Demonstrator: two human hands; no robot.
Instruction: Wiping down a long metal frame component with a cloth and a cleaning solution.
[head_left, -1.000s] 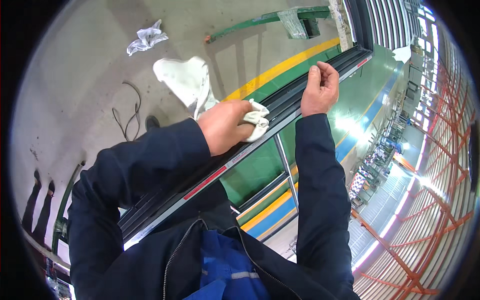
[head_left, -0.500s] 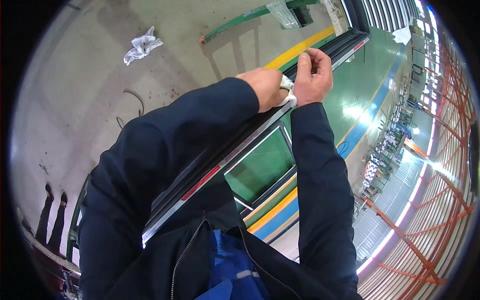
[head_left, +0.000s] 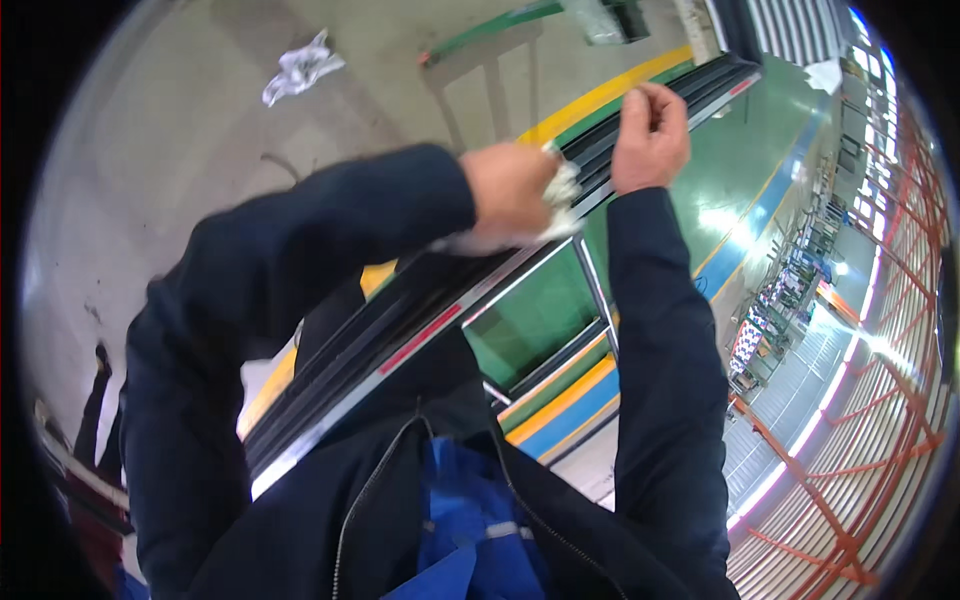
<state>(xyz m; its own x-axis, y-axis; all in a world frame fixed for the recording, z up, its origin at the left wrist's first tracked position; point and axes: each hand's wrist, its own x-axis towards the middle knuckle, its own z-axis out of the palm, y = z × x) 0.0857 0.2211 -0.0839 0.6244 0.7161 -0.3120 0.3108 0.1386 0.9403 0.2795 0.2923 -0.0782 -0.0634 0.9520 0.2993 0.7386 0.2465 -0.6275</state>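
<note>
My left hand, blurred by motion, is closed around a white rag. It sits on a long dark frame with a silvery edge that slants from lower left to upper right in front of me. Part of the rag hangs below the fingers against the rail. Farther along the same frame, my right hand has its fingers curled and the thumb against them. Whatever lies between those fingertips, if anything, is too small to make out. A red label strip runs along the silvery edge.
A crumpled white cloth lies on the grey floor at upper left. Beyond the frame is a green metal bar with a clear plastic wrap. A dark-edged glass panel stands below the frame. Orange racks line the right.
My left hand with the rag has slid back along the frame, down and to the left, away from my right hand. The right hand has shifted slightly up and right in view.
</note>
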